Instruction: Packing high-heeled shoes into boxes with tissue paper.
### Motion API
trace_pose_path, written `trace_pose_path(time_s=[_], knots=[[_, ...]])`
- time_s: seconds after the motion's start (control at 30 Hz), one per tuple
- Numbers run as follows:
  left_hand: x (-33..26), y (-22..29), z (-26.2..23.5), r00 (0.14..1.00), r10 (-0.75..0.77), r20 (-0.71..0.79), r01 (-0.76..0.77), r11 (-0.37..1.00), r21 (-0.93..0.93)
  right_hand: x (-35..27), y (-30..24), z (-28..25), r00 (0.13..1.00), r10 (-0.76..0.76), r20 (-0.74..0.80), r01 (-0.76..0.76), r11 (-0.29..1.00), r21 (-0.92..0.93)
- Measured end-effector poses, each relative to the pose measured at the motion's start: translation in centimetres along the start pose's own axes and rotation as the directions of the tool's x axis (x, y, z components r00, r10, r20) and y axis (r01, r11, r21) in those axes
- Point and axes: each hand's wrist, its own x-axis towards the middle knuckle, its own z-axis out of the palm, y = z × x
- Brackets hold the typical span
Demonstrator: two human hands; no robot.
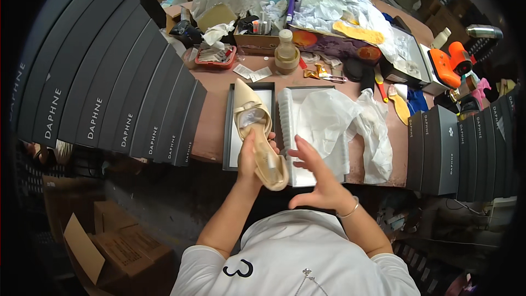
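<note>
A cream pointed-toe shoe (249,101) with a bow-like strap is held up in front of me, its toe away from me and its inside facing up. Clear plastic or tissue shows inside its toe. My left hand (253,151) grips it around the middle. To its right, my right hand (320,178) is raised with fingers spread, holding nothing. Below the shoe lies a shallow dark shoebox part (234,131) with a pale inside. Beside it, an open box (320,178) lined with white tissue paper (329,112) lies under and beyond my right hand.
Dark shoeboxes (109,87) stand in a row at the left, with more shoeboxes (438,148) at the right. Across the back are a glass jar (286,55), a red tray (216,57), a carton full of paper (350,22) and an orange tool (445,68). Cardboard cartons (129,246) sit low at the left.
</note>
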Motion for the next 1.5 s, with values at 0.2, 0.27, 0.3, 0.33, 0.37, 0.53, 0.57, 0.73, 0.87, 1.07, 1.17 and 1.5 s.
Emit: trace_pose_path(time_s=[0.2,0.27,0.3,0.33,0.37,0.53,0.57,0.73,0.87,1.07,1.17,1.5], knots=[[-1.5,-1.5,1.5,0.958,0.248,0.142,-0.284,0.874,0.393,-1.1,2.2,-1.4,0.938,0.323,-0.126,-0.175,0.755,0.632],[-0.9,-0.8,0.3,0.967,0.246,0.069,-0.255,0.918,0.305,-2.5,3.2,-2.5,0.862,0.505,-0.046,-0.064,0.199,0.978],[-0.4,-0.4,0.4,0.982,0.186,0.034,-0.189,0.957,0.220,-3.3,4.1,-2.8,0.862,0.505,-0.050,0.015,0.073,0.997],[0.3,0.0,1.0,0.989,0.092,0.119,-0.118,0.964,0.239,-3.4,4.7,-2.8,0.866,0.498,-0.049,0.088,-0.057,0.994],[0.6,-0.3,1.5,0.987,0.108,0.118,-0.134,0.960,0.247,-3.6,4.9,-2.9,0.871,0.489,-0.048,0.158,-0.186,0.970],[1.4,-1.7,3.5,0.989,0.119,0.089,-0.136,0.964,0.230,-5.4,6.2,-2.1,0.860,0.506,-0.064,0.239,-0.289,0.927],[1.4,-1.7,3.7,0.990,0.109,0.088,-0.126,0.965,0.229,-5.6,6.3,-2.2,0.859,0.506,-0.073,0.248,-0.288,0.925],[2.2,-2.5,3.8,0.987,0.152,0.056,-0.161,0.945,0.284,-5.8,4.4,-4.4,0.861,0.476,-0.178,0.198,0.009,0.980],[2.0,-2.1,2.5,0.926,0.378,0.019,-0.355,0.851,0.386,-4.9,2.3,-10.4,0.944,0.209,-0.255,-0.222,0.975,-0.022],[0.6,-3.0,1.2,0.953,0.285,0.099,-0.300,0.863,0.406,-8.1,5.4,-17.9,0.596,0.555,-0.580,-0.791,0.284,-0.541],[-0.4,-5.3,2.3,0.933,0.213,0.290,-0.331,0.822,0.463,-12.7,11.0,-18.1,0.645,0.437,-0.627,-0.764,0.331,-0.555],[-2.9,-10.2,3.5,0.936,0.130,0.326,-0.239,0.917,0.318,-2.2,0.2,-1.7,0.818,-0.343,-0.462,-0.013,0.792,-0.610]])
